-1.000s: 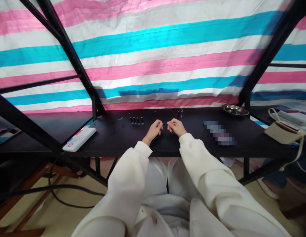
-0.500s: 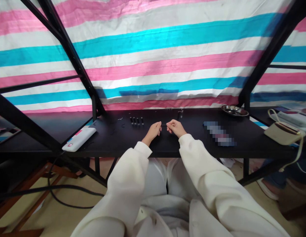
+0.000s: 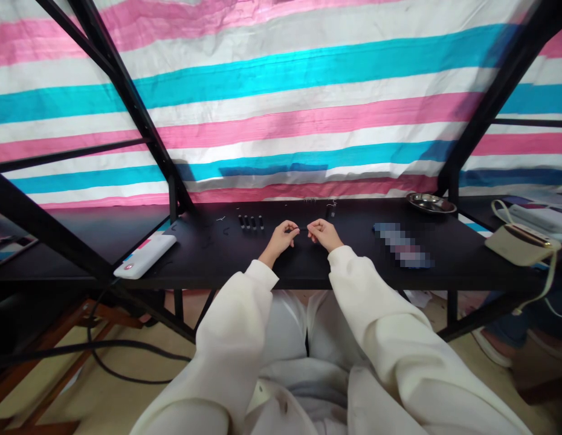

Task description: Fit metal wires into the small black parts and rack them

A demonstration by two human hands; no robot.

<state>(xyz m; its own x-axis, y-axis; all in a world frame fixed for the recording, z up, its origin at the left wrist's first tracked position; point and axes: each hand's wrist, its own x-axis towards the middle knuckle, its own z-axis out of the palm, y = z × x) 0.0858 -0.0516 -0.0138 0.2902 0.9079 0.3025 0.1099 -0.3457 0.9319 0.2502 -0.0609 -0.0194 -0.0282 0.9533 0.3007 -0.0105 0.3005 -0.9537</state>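
Over the black table my left hand [image 3: 283, 236] is closed in a pinch, thumb against fingers. Facing it, close by on the right, my right hand [image 3: 323, 233] pinches too. A thin dark piece [image 3: 303, 229] spans the small gap between the fingertips, each hand gripping one end; its exact kind is too small to make out. Several short black cylinders with pale tips [image 3: 251, 222] stand in a row to the left beyond my left hand. Behind my right hand lie a small dark piece and a pale one [image 3: 333, 210].
A white power bank-like device [image 3: 145, 256] lies at the left. On the right are a blurred-out packet [image 3: 403, 245], a shiny metal dish [image 3: 431, 203] and a cream bag [image 3: 522, 243]. Black frame posts [image 3: 145, 121] flank the table [image 3: 226, 266]. Another person's leg shows at lower right.
My left hand's fingers have shifted slightly and curled differently near the thin dark piece. My right hand has barely moved to the right; everything else stays in place.
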